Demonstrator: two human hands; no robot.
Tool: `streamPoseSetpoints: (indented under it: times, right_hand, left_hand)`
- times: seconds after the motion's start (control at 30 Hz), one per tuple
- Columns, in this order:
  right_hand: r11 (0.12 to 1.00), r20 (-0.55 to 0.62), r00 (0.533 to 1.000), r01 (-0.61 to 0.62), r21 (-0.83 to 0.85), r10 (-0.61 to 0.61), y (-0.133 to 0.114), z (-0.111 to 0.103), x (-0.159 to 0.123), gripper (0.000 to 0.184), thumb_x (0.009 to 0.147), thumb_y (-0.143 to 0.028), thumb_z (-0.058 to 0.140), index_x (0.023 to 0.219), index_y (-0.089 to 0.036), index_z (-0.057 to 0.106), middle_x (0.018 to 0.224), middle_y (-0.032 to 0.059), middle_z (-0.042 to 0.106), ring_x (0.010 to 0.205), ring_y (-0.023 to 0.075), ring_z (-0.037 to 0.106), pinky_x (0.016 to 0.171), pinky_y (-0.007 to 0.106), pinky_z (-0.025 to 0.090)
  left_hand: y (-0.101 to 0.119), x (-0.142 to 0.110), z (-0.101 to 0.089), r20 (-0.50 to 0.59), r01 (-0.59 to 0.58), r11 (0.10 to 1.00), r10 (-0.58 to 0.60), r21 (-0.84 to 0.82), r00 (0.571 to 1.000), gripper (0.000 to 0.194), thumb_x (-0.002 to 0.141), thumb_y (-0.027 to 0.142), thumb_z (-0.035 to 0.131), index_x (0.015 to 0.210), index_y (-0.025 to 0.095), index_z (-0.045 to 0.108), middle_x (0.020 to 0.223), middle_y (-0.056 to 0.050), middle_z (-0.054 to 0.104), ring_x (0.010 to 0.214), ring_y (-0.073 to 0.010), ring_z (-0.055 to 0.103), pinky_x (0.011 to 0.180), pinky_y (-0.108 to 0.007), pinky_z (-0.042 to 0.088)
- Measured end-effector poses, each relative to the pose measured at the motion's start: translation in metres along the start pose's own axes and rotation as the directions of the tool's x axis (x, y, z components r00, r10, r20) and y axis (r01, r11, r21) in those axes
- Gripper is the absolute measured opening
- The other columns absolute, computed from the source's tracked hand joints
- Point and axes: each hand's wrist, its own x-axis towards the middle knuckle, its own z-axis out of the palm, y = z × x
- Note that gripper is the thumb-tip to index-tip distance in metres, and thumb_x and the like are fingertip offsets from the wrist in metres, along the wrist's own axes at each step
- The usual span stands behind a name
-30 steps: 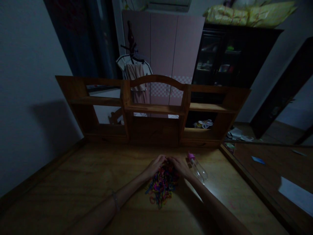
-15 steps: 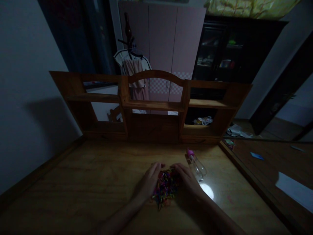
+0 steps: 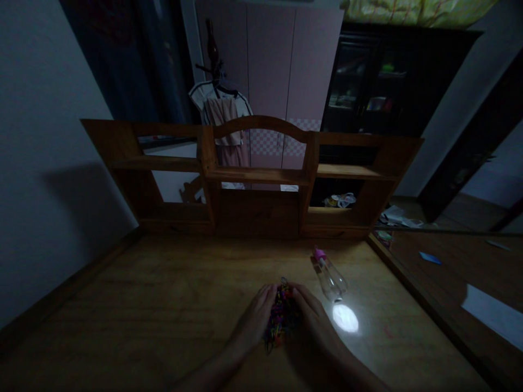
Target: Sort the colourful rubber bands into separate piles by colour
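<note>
A small heap of multicoloured elastic bands lies on the wooden tabletop; in the dim light single bands are hard to make out. My left hand stands along its left side, palm inward, fingers stretched forward. Along the right side my right hand mirrors it, touching the heap. Both hands are open and cup the bands between them, with the fingertips close together at the far end. Parts of the heap are hidden behind the fingers. Right of my right hand, a clear bottle with a pink cap lies on its side.
A wooden shelf unit stands along the table's far edge. A raised wooden rim borders the table on the right, with white paper beyond it. A bright light reflection lies near the bottle. The wall is at the left.
My hands have drawn closer together and slightly toward me, squeezing the heap of elastic bands narrower. The bottle stays where it was on the table.
</note>
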Motion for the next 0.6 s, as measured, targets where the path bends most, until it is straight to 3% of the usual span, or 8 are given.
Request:
streamPoseSetpoints:
  times: [0.07, 0.17, 0.3, 0.4, 0.5, 0.6]
  right_hand:
    - [0.999, -0.010, 1.000, -0.021, 0.032, 0.021, -0.005, 0.001, -0.006, 0.039, 0.099, -0.046, 0.044, 0.125, -0.023, 0.061, 0.129, 0.0060, 0.059, 0.121, 0.0237, 0.053, 0.107, 0.041, 0.038]
    - [0.998, -0.072, 0.995, -0.066, 0.005, 0.066, -0.008, -0.010, -0.013, 0.040, 0.098, -0.048, 0.044, 0.124, -0.023, 0.061, 0.130, 0.0065, 0.059, 0.122, 0.0251, 0.052, 0.107, 0.042, 0.039]
    - [0.976, -0.171, 0.978, -0.150, -0.160, 0.122, -0.006, -0.038, -0.029, 0.042, 0.095, -0.050, 0.047, 0.125, -0.025, 0.060, 0.129, 0.0075, 0.059, 0.122, 0.0274, 0.053, 0.104, 0.045, 0.043]
    - [0.941, -0.197, 0.977, -0.138, -0.309, 0.078, 0.004, -0.054, -0.044, 0.038, 0.091, -0.049, 0.053, 0.120, -0.027, 0.064, 0.128, 0.0081, 0.060, 0.119, 0.0291, 0.055, 0.101, 0.044, 0.047]
    - [0.927, -0.177, 0.984, -0.097, -0.362, 0.034, 0.016, -0.051, -0.054, 0.035, 0.090, -0.044, 0.053, 0.120, -0.028, 0.064, 0.125, 0.0076, 0.062, 0.116, 0.0284, 0.058, 0.099, 0.042, 0.049]
    - [0.935, -0.079, 0.997, -0.013, -0.356, -0.016, 0.017, -0.031, -0.057, 0.037, 0.092, -0.037, 0.047, 0.126, -0.029, 0.060, 0.128, 0.0065, 0.060, 0.118, 0.0252, 0.057, 0.101, 0.039, 0.048]
  left_hand:
    - [0.007, -0.003, 0.002, 0.018, 0.014, 0.997, -0.013, -0.077, 1.000, 0.053, 0.099, 0.052, 0.025, 0.125, 0.019, 0.058, 0.133, -0.007, 0.057, 0.125, -0.0191, 0.051, 0.111, -0.033, 0.034]
    - [0.005, -0.009, -0.011, -0.024, 0.065, 0.995, -0.067, -0.072, 0.997, 0.054, 0.099, 0.051, 0.025, 0.129, 0.019, 0.055, 0.138, -0.008, 0.052, 0.131, -0.0194, 0.044, 0.115, -0.035, 0.029]
    - [-0.015, -0.036, -0.041, -0.140, 0.137, 0.974, -0.112, 0.182, 0.984, 0.054, 0.091, 0.054, 0.043, 0.135, 0.022, 0.050, 0.143, -0.008, 0.047, 0.134, -0.0243, 0.041, 0.114, -0.042, 0.031]
    - [-0.031, -0.066, -0.053, -0.182, 0.136, 0.893, -0.062, 0.429, 0.981, 0.075, 0.073, 0.049, 0.068, 0.139, 0.022, 0.045, 0.143, -0.011, 0.045, 0.134, -0.0319, 0.039, 0.111, -0.049, 0.032]
    - [-0.033, -0.082, -0.047, -0.131, 0.143, 0.864, -0.090, 0.483, 0.987, 0.092, 0.061, 0.036, 0.077, 0.144, 0.022, 0.040, 0.146, -0.013, 0.039, 0.136, -0.0351, 0.035, 0.111, -0.049, 0.033]
    - [-0.018, -0.078, -0.028, -0.053, 0.115, 0.911, -0.102, 0.395, 0.993, 0.098, 0.061, 0.025, 0.076, 0.148, 0.026, 0.032, 0.150, -0.011, 0.033, 0.138, -0.0312, 0.033, 0.112, -0.042, 0.034]
